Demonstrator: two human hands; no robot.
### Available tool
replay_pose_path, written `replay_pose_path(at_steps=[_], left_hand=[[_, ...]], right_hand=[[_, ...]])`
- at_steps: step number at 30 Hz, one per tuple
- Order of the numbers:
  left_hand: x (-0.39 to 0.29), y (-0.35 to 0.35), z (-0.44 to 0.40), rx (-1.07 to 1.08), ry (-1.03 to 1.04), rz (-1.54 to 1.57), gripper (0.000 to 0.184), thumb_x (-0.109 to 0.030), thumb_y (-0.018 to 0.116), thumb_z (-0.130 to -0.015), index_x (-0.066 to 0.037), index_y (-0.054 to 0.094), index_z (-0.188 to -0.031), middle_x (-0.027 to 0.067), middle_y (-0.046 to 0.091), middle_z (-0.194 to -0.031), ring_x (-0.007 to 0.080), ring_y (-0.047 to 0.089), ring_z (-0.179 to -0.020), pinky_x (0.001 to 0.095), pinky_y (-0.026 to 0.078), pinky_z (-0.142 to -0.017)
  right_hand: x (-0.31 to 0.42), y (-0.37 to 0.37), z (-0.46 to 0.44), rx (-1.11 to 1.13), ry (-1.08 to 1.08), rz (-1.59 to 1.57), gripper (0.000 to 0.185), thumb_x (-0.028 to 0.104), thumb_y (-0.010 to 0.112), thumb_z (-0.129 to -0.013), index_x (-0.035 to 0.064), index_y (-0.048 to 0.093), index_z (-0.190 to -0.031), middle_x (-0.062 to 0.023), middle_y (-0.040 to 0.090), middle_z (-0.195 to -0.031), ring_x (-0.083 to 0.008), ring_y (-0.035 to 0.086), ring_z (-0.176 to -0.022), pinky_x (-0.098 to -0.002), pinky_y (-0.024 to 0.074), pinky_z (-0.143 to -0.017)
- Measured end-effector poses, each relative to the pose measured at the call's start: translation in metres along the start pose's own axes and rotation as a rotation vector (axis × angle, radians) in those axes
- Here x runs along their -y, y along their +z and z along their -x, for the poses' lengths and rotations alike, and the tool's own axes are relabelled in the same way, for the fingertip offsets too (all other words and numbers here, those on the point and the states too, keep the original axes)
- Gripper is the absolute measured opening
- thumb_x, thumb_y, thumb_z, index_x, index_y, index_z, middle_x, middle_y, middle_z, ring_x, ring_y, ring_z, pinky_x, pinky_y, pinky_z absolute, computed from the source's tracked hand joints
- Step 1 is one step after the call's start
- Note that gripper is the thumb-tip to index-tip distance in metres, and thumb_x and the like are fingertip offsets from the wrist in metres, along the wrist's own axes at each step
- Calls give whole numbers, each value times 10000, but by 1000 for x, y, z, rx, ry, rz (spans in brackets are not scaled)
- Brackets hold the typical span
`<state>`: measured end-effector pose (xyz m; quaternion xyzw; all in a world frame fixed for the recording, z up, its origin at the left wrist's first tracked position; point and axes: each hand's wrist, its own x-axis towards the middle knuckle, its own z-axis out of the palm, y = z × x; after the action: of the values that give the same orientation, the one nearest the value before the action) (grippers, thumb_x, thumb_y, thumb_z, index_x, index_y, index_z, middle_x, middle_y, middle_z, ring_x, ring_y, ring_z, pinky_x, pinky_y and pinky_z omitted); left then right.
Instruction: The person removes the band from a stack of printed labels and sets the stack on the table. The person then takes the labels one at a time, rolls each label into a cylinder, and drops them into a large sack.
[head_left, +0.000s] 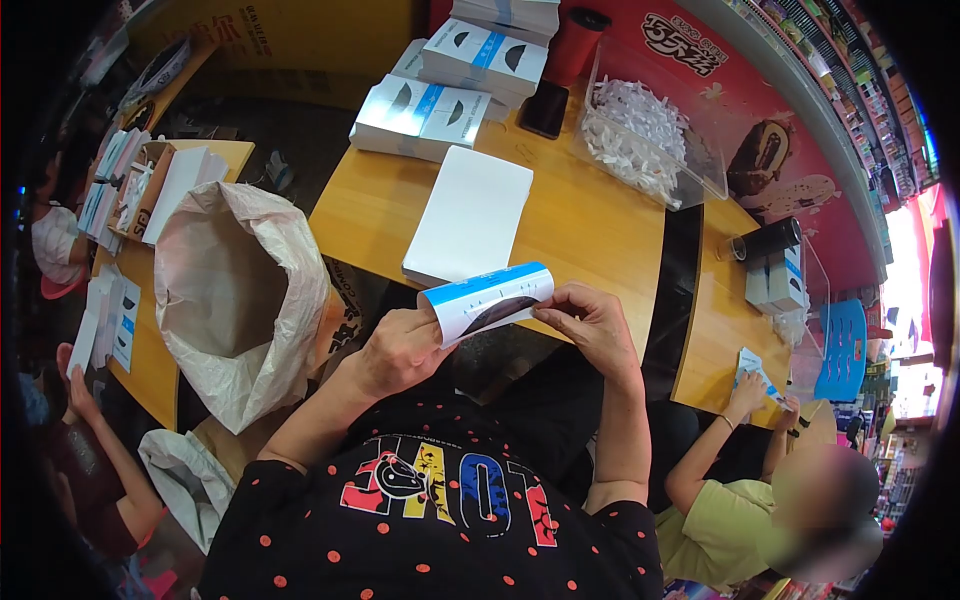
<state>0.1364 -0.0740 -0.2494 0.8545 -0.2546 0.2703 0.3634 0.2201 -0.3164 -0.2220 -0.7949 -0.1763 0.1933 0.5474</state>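
In front of my chest a printed blue-and-white card (488, 303) with a dark curved shape on it is held bent between both hands. My left hand (402, 348) grips its left end, the fingers curled round it. At the right end my right hand (592, 320) pinches the edge between thumb and fingers. Just beyond the card, a neat stack of white cards (470, 215) lies on the wooden table (590, 260). Whether the bent card is one sheet or several, I cannot tell.
Stacks of printed cards (425, 112), a phone (543, 108), a red cup (580, 45) and a clear bin of white paper strips (635, 130) stand at the back. An open woven sack (235, 300) is on the left. Co-workers handle cards at both sides, one in a yellow-green shirt (715, 530).
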Motion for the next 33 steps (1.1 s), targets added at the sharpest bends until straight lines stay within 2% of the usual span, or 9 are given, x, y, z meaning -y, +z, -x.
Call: replay_pose_path(at_steps=[10,12,16,19,23,25,27,29,33], left_hand=[[2,-2,5,-21,-19,-15,201,-46,724,-728,9,644,-905,110,650,-768,247,634,-624,318,490,-518],[7,-3,10,26,10,1,325,9,697,-707,37,587,-1011,156,648,-846,278,649,-690,334,512,-569],[11,-3,12,25,26,-1,317,11,692,-708,37,589,-1006,154,647,-837,277,647,-678,333,512,-565],[10,-5,9,-53,-12,-53,211,-39,724,-723,7,653,-916,113,651,-771,255,632,-618,318,489,-511],[11,-4,10,-28,-17,-38,197,-39,720,-726,7,654,-905,120,649,-765,258,632,-615,317,493,-513],[10,-3,8,-18,-18,-35,190,-40,720,-728,6,654,-900,123,648,-760,259,633,-612,316,493,-511],[7,-3,4,-56,-43,-34,184,-34,715,-733,10,651,-900,131,648,-764,264,637,-615,318,496,-514],[3,-2,0,-71,-64,-28,181,-31,714,-735,14,649,-898,134,648,-762,268,638,-614,319,498,-515],[0,4,-1,-133,-86,19,176,-28,715,-735,23,643,-887,138,644,-746,275,639,-608,325,502,-517]], right_hand=[[-1,19,-2,9,35,83,152,120,654,-822,-26,643,-863,-67,632,-748,-117,577,-699,-261,460,-640],[-5,22,-3,-10,66,65,167,129,648,-824,-30,622,-868,-64,614,-732,-116,560,-678,-265,454,-625],[-7,21,0,17,100,41,158,130,638,-838,-24,617,-872,-44,597,-721,-94,541,-666,-250,442,-612],[-9,20,1,-28,114,-84,135,122,647,-842,-11,628,-856,-21,594,-723,-68,526,-667,-228,431,-607],[-7,18,0,-153,-3,-33,108,78,705,-793,7,653,-855,-11,612,-743,-63,523,-658,-211,421,-573],[2,23,1,-212,-332,237,130,13,736,-731,12,643,-822,-19,604,-767,-79,537,-676,-178,408,-600],[2,31,1,-236,-366,298,190,-24,751,-677,22,643,-826,-60,614,-801,-130,577,-705,-212,442,-586],[-11,38,-2,-383,-602,537,199,-27,755,-674,26,636,-824,-76,620,-837,-156,591,-706,-256,472,-566],[-21,44,-4,-463,-644,507,221,-93,711,-673,21,612,-835,-96,637,-895,-186,612,-724,-256,501,-583]])
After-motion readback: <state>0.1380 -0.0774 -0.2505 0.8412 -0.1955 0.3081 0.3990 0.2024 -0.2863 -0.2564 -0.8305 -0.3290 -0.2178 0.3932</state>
